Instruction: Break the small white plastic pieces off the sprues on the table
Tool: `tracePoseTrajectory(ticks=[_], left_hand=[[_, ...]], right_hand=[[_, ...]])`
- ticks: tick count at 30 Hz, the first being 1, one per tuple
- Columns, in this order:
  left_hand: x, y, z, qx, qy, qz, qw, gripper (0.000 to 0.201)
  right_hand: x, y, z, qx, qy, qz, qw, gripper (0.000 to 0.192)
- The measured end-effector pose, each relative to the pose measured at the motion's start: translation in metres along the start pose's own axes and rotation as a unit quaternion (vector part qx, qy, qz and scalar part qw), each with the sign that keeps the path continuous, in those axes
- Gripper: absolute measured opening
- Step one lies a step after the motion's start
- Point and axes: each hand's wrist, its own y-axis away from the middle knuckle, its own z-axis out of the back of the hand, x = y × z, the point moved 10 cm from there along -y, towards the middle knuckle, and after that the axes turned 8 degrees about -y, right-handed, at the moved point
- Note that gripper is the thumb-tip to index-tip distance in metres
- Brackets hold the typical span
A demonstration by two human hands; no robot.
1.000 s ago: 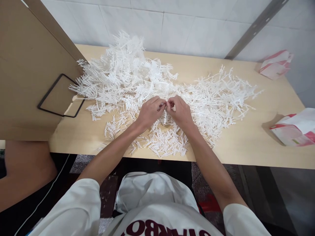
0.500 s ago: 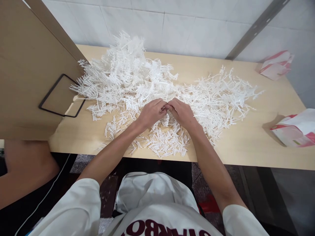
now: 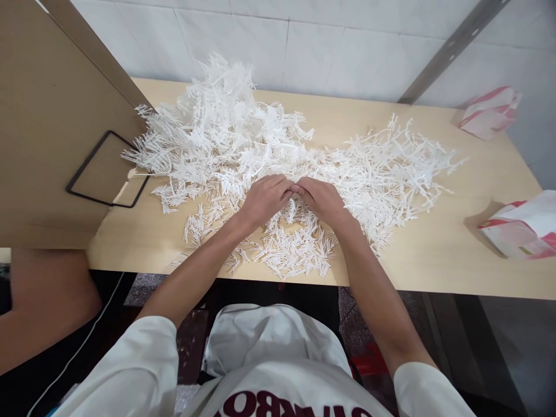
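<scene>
We hold our left hand and right hand fingertip to fingertip, pinched together on a small white plastic piece at the near edge of the branched sprue heap, presumably to snap it apart. The piece is mostly hidden by our fingers; loose sticks lie just nearer than the heap.

The sprues look like white matt plastic, thin and spiky. The table is pale wood, smooth with a soft shine. The board is brown matt cardboard. The wall is glossy white tile. The bags are crinkled paper.
</scene>
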Motion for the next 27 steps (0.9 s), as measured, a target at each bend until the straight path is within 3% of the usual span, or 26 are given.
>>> tracePoseTrajectory(ticks=[5, 10, 21, 27], left_hand=[[0.004, -0.002, -0.001, 0.025, 0.012, 0.023, 0.999, 0.013], [0.01, -0.001, -0.007, 0.064, 0.092, 0.071, 0.991, 0.012], [0.006, -0.001, -0.003, 0.062, 0.114, 0.077, 0.989, 0.014], [0.024, -0.002, 0.004, 0.02, 0.192, 0.136, 0.972, 0.013]], right_hand=[[0.006, 0.0, 0.002, -0.01, 0.014, -0.001, 1.0, 0.036], [0.007, -0.002, 0.002, -0.037, 0.035, -0.007, 0.999, 0.034], [0.014, 0.007, 0.014, -0.193, 0.098, 0.076, 0.973, 0.039], [0.027, 0.022, 0.025, -0.279, 0.077, 0.092, 0.953, 0.04]])
